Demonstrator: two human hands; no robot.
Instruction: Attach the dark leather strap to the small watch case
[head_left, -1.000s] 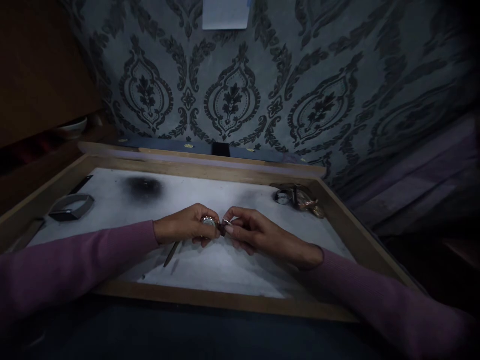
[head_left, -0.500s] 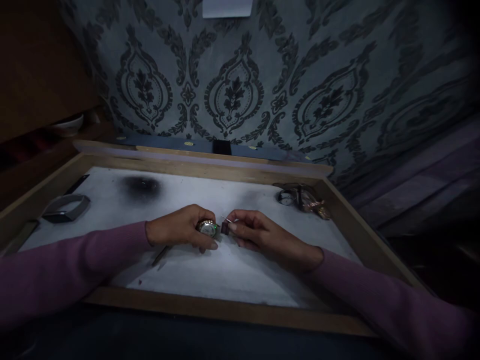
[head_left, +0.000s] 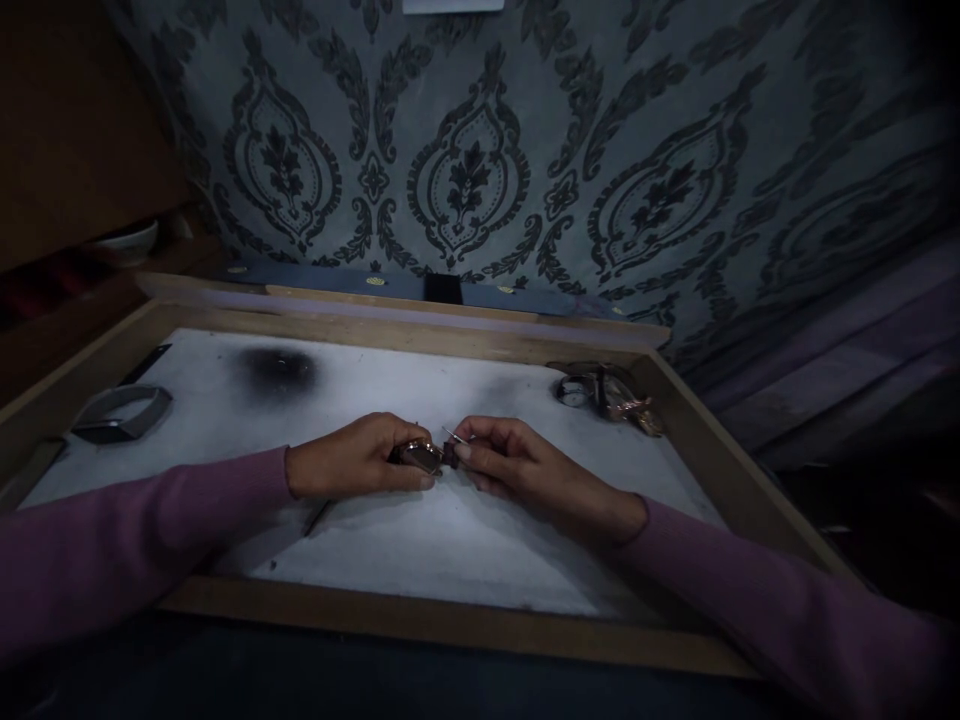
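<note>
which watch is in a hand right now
The shiny-rimmed watch, gripped by the left hand; the dark watch lies near the far right corner and the grey looped band on the left side, neither held.

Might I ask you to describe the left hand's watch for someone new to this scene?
Start at the wooden-rimmed tray and find the left hand near its middle. The watch, shiny-rimmed, sits in its grip. Unlike the grey looped band lying at left and the other watch lying at right, it is held.
</note>
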